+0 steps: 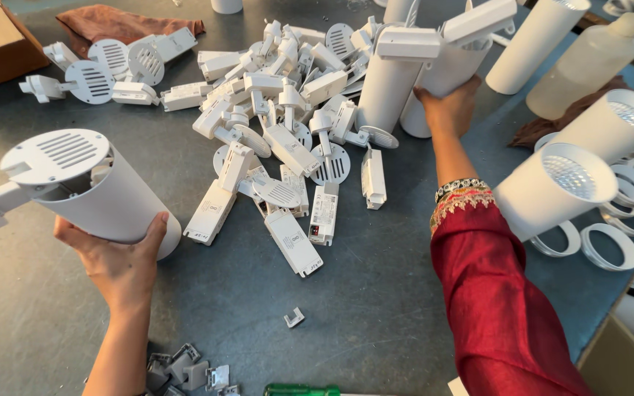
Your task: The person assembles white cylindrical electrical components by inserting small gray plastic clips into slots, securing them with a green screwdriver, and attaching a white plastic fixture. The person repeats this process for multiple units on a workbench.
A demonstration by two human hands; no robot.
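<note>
Hands [122, 264] [449, 110] each clamp a white lamp cylinder [100, 194] [442, 73] flanking heaped adapters [288, 132].

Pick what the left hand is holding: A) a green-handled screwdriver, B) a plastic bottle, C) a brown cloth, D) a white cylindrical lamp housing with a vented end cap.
D: the left hand cups a white cylindrical lamp housing, its slotted end cap facing up.

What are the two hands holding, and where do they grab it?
The left hand holds a white cylinder lamp under its smooth body, near the open end. The right hand grips another white lamp low on its side.
</note>
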